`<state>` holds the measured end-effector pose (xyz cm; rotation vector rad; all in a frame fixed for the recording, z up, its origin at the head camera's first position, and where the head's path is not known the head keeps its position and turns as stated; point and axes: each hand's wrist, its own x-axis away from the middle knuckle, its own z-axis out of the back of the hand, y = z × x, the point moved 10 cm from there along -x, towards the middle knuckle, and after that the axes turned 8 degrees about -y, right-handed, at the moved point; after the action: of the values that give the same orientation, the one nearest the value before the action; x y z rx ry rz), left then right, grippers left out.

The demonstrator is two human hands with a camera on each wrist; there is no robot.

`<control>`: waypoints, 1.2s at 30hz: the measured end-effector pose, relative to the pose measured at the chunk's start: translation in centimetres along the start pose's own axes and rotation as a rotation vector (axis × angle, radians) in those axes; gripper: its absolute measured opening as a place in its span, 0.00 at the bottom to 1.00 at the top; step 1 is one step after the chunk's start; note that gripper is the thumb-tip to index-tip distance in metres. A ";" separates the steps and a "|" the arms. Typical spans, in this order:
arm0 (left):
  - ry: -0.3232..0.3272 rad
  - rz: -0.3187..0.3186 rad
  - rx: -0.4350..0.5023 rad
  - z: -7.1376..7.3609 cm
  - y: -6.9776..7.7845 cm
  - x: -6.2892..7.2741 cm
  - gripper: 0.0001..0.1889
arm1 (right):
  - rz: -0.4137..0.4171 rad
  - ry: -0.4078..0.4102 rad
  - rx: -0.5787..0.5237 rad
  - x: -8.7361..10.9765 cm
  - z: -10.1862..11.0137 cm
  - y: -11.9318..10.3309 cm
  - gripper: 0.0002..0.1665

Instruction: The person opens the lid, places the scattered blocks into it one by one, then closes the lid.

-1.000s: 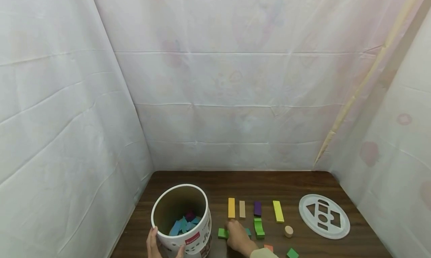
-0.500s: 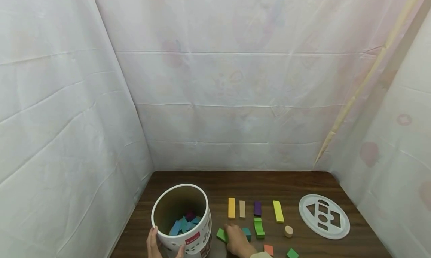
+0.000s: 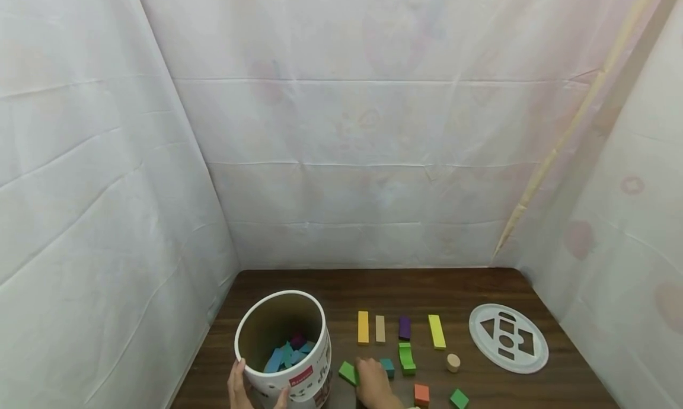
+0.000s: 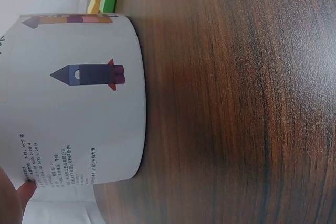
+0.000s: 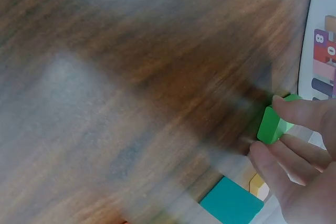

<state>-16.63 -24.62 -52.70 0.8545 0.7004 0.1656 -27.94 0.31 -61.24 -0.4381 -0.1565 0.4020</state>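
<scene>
A white round bucket [image 3: 308, 378] stands on the left of the table, with blue and purple blocks [image 3: 288, 355] inside. My left hand [image 3: 239, 388] grips its near side, fingers at the left and thumb at the front; a fingertip shows on its printed wall [image 4: 79, 119] in the left wrist view. Just right of the bucket lies a green rectangular block [image 3: 348, 373]. My right hand [image 3: 373, 385] pinches that block's end, the thumb and fingers on either side of it in the right wrist view. A teal block [image 5: 232, 203] sits beside the hand.
Orange-yellow [image 3: 363, 328], tan [image 3: 380, 329], purple [image 3: 404, 328] and yellow [image 3: 436, 332] blocks lie farther back. Nearer are a curved green block [image 3: 407, 360], a round wooden piece [image 3: 453, 363], a red-orange block [image 3: 421, 395] and a green block [image 3: 459, 398]. A white cutout lid [image 3: 501, 361] lies right.
The green block by the bucket has turned from straight to slanted under my right hand, and more of the teal block shows. The head view has shifted slightly. My left hand stays on the bucket.
</scene>
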 end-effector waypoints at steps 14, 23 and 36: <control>-0.007 0.028 0.002 -0.1 -0.5 0.0 0.62 | -0.066 -0.021 -0.087 0.6 -0.4 0.8 0.14; -0.012 0.034 0.001 -0.2 -0.5 0.0 0.62 | -0.057 -0.076 -0.292 0.8 0.0 1.2 0.12; -0.032 0.050 -0.007 -0.4 -0.5 0.2 0.62 | -0.022 0.000 -0.337 1.2 1.9 1.0 0.16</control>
<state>-16.78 -24.67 -53.36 0.8672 0.6483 0.1985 -27.64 2.40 -59.89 -0.7674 -0.2301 0.3543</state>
